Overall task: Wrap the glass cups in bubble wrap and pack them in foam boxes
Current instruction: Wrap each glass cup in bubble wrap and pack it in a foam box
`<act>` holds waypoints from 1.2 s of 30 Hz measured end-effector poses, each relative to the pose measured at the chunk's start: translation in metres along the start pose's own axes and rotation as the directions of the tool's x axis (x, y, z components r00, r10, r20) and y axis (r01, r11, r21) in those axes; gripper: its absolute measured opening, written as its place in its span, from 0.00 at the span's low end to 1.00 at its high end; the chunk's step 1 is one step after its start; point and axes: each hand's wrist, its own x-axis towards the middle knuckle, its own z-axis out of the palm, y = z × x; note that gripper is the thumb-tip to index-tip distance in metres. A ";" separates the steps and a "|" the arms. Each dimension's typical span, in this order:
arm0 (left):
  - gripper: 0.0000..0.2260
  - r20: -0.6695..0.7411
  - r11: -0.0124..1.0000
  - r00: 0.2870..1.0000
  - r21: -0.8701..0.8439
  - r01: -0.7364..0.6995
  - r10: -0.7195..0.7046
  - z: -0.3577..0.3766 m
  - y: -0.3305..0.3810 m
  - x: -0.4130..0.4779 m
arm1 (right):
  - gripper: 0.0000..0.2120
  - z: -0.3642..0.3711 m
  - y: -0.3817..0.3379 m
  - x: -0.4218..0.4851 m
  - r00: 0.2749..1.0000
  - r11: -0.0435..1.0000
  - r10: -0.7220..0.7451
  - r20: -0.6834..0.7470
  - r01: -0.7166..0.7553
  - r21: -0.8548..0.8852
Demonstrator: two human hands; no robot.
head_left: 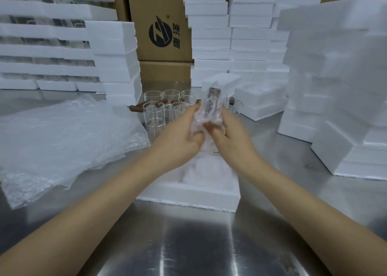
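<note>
A glass cup wrapped in bubble wrap (212,110), its brown wooden handle showing through at the top, is held above the table centre. My left hand (180,137) grips its left side and my right hand (232,135) grips its right side, fingers folded into the wrap. Directly below them lies an open white foam box (188,196) with something white and wrapped inside. Several bare glass cups with brown handles (156,112) stand just behind my hands.
Loose sheets of bubble wrap (62,137) cover the steel table's left side. Tall stacks of foam boxes (335,76) stand right, left (117,66) and behind. A brown carton (161,24) stands at the back. Bare steel table (199,244) lies near me.
</note>
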 end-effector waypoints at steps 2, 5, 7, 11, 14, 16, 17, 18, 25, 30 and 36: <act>0.24 0.054 0.999 0.997 0.001 -0.055 0.054 0.001 0.004 -0.003 | 0.16 -0.002 0.003 0.002 0.997 0.997 0.044 -0.060 -0.040 0.067; 0.24 0.037 0.997 0.996 -0.026 -0.079 0.080 0.001 0.007 -0.005 | 0.15 -0.001 0.003 0.004 0.995 0.998 0.045 -0.094 -0.040 0.052; 0.26 -0.009 0.990 0.994 0.088 -0.107 0.109 0.000 0.006 -0.002 | 0.14 0.001 0.000 0.005 0.995 1.000 0.026 -0.095 -0.025 0.005; 0.22 -0.169 0.988 0.976 0.090 -0.127 0.140 -0.006 0.003 -0.001 | 0.21 0.001 -0.001 0.002 0.999 0.998 -0.014 -0.040 0.016 0.054; 0.14 -0.320 0.998 0.946 -0.008 -0.063 0.057 -0.011 -0.004 0.002 | 0.27 -0.001 0.000 -0.003 0.998 0.980 -0.035 0.054 0.024 0.200; 0.13 -0.412 0.998 0.911 -0.058 -0.026 0.000 -0.013 -0.006 0.003 | 0.34 0.002 0.001 -0.005 0.989 0.986 -0.079 0.122 0.060 0.152; 0.14 -0.439 0.998 0.898 -0.061 -0.015 -0.013 -0.013 -0.007 0.002 | 0.37 0.005 0.002 -0.006 0.984 0.991 -0.116 0.138 0.106 0.082; 0.14 -0.451 1.000 0.893 -0.029 -0.008 -0.006 -0.012 -0.008 0.001 | 0.39 0.008 0.003 -0.006 0.980 0.989 -0.146 0.132 0.146 0.014; 0.16 -0.167 0.944 0.977 -0.320 0.076 -0.135 -0.010 -0.004 0.006 | 0.32 -0.003 0.012 0.003 0.995 0.964 0.090 -0.031 -0.079 0.253; 0.21 -0.134 0.994 0.990 0.095 0.058 -0.045 -0.007 -0.008 0.000 | 0.34 0.000 0.013 0.001 0.992 0.955 0.089 0.086 -0.109 0.274; 0.18 -0.348 0.989 0.935 0.096 0.110 -0.070 -0.013 -0.010 0.002 | 0.18 -0.006 0.008 0.000 0.977 0.931 0.109 0.183 -0.165 0.325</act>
